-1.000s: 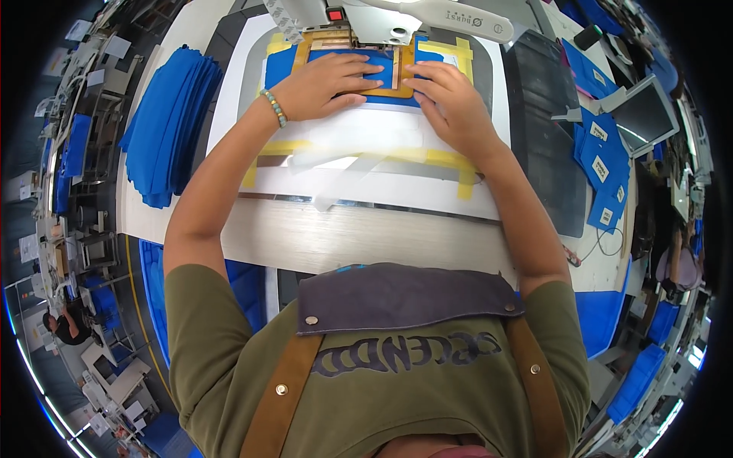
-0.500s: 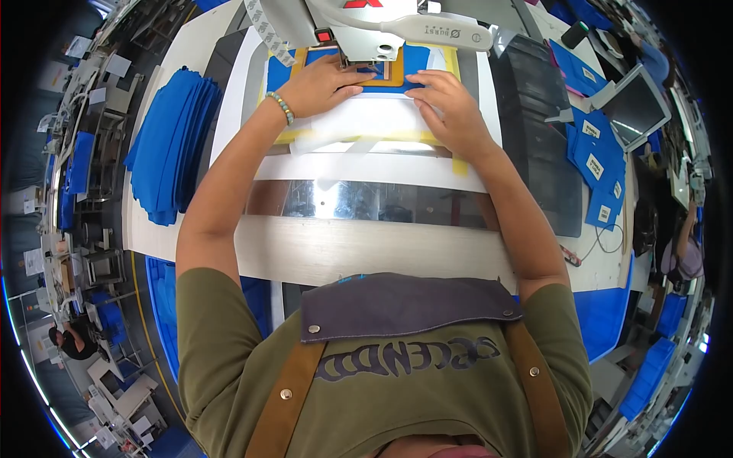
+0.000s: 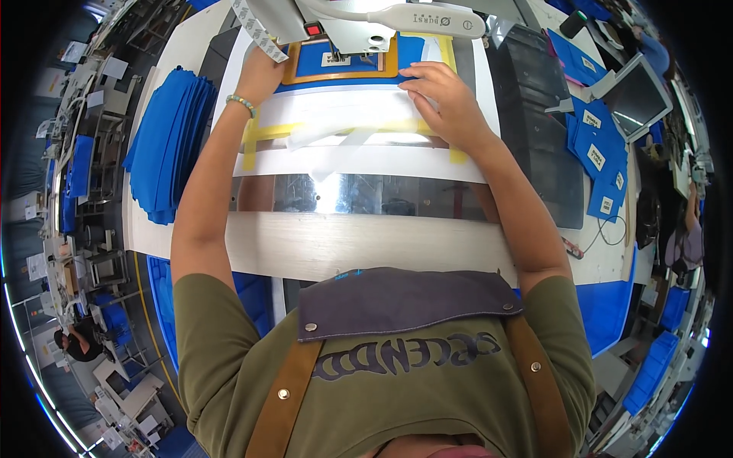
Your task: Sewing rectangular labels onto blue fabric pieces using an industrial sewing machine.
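Both hands, left hand (image 3: 263, 72) and right hand (image 3: 443, 95), apparently press the framed blue fabric (image 3: 343, 65).

Bright light from above; the shiny metal strip (image 3: 359, 195) glares. Edges bend round and go dark. Sharp middle.

Head cam, fisheye, looks down, close over worktable (image 3: 366, 244).

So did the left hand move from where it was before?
Yes. The left hand slid off the blue cloth to the wooden frame's left edge.
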`<state>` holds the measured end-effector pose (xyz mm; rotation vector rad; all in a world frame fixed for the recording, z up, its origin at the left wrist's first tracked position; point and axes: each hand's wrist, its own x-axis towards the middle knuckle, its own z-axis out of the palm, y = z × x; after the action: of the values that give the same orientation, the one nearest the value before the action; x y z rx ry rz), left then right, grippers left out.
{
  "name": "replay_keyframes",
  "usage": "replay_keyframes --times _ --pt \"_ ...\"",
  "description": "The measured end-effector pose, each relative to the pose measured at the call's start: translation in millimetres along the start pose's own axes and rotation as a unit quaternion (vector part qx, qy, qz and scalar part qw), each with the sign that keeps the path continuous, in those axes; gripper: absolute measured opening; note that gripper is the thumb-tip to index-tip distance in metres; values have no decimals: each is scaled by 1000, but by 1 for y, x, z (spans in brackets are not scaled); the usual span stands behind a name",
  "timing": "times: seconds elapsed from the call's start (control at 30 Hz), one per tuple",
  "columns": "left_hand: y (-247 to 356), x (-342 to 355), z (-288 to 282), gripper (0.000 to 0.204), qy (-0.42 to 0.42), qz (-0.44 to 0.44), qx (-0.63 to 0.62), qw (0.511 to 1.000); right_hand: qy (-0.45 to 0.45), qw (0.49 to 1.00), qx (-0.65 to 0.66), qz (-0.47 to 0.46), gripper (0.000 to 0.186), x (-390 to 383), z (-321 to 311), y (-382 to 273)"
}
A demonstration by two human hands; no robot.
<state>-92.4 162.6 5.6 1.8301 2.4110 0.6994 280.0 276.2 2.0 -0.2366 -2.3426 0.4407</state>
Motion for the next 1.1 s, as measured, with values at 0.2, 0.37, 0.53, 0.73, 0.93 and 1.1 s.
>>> replay_keyframes --times 0.2,0.37,0.53,0.73,0.93,1.1 --pt "-76 2 20 43 54 -33 79 995 2 1000 8 -11 15 7 -1 0" --pt "-65 -2 24 57 37 -47 69 996 -9 1000 26 12 16 13 -18 -10" --pt "-77 -8 8 66 1 -42 -90 995 -180 979 98 -3 22 24 -20 -51" --pt "-84 -20 -14 32 -121 -62 -247 959 -274 955 86 -77 26 34 28 -85" --pt "-21 -24 6 33 -156 -109 -222 956 -365 929 28 -57 14 24 33 -78" --pt "22 -17 46 37 -39 51 -187 980 -293 954 41 -51 11 3 -14 -61"
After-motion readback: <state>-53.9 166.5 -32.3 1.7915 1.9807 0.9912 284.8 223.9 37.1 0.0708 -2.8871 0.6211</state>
